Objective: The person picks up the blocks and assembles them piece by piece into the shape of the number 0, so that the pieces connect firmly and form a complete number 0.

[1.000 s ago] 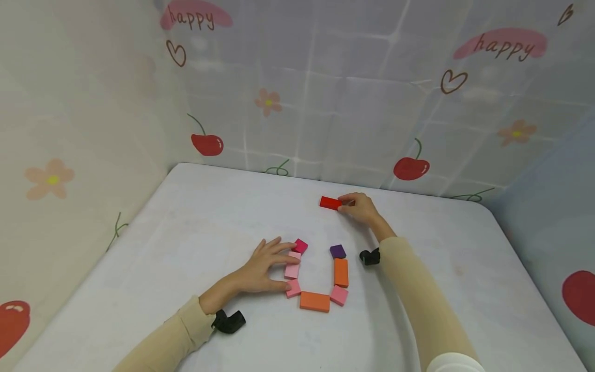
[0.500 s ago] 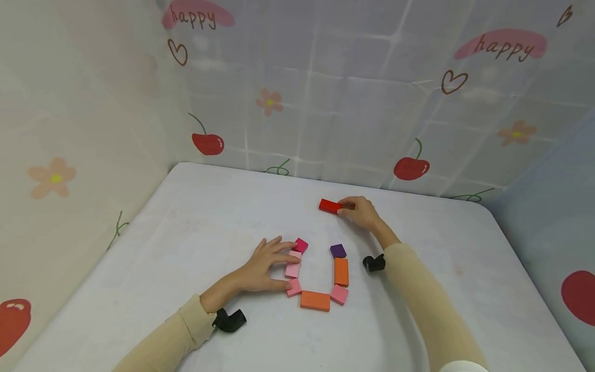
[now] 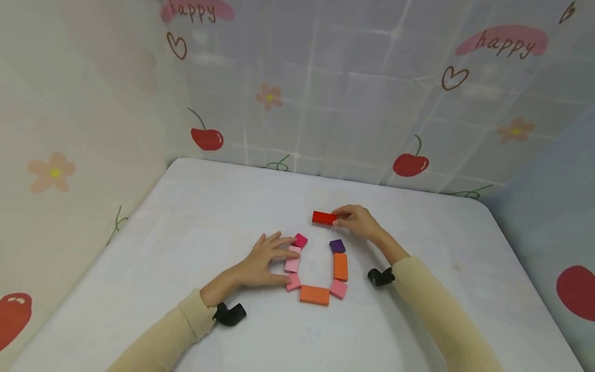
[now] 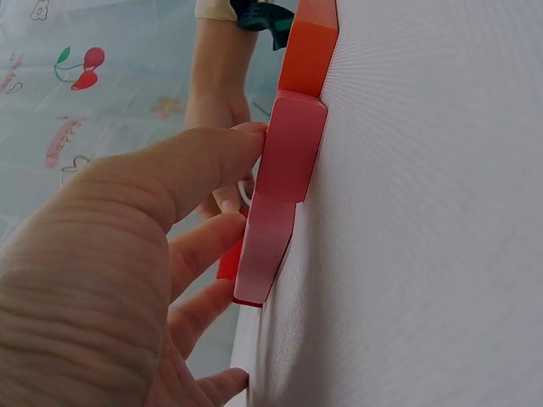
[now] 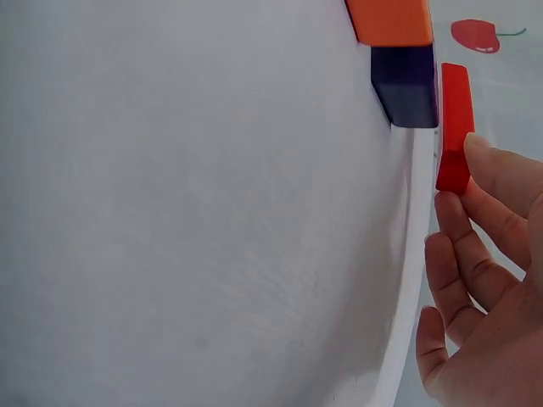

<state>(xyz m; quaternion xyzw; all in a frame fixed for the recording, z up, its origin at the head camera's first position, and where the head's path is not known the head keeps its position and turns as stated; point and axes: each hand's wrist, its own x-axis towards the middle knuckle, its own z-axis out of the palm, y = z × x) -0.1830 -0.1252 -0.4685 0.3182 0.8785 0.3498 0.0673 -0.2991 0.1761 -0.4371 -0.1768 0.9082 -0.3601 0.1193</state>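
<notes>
In the head view my left hand (image 3: 262, 264) lies with spread fingers along the left side of a U-shaped row of blocks. Its thumb touches a small pink block (image 3: 294, 282), and its fingertips meet a longer pink block (image 3: 292, 265) and a magenta block (image 3: 301, 241). My right hand (image 3: 359, 223) pinches one end of a red block (image 3: 323, 218) between thumb and fingers, behind the row's open end. The right wrist view shows this red block (image 5: 456, 119) beside the purple block (image 5: 405, 85). The left wrist view shows the thumb against the pink block (image 4: 293, 140).
An orange block (image 3: 314, 295) forms the near side of the row. A pink block (image 3: 338, 289), another orange block (image 3: 341, 266) and the purple block make up its right side. All stand on the white table (image 3: 209, 206), with patterned curtains (image 3: 344, 113) behind.
My right hand has brought the red block nearer and slightly left, toward the open end of the row. The left hand and the other blocks stay in place.
</notes>
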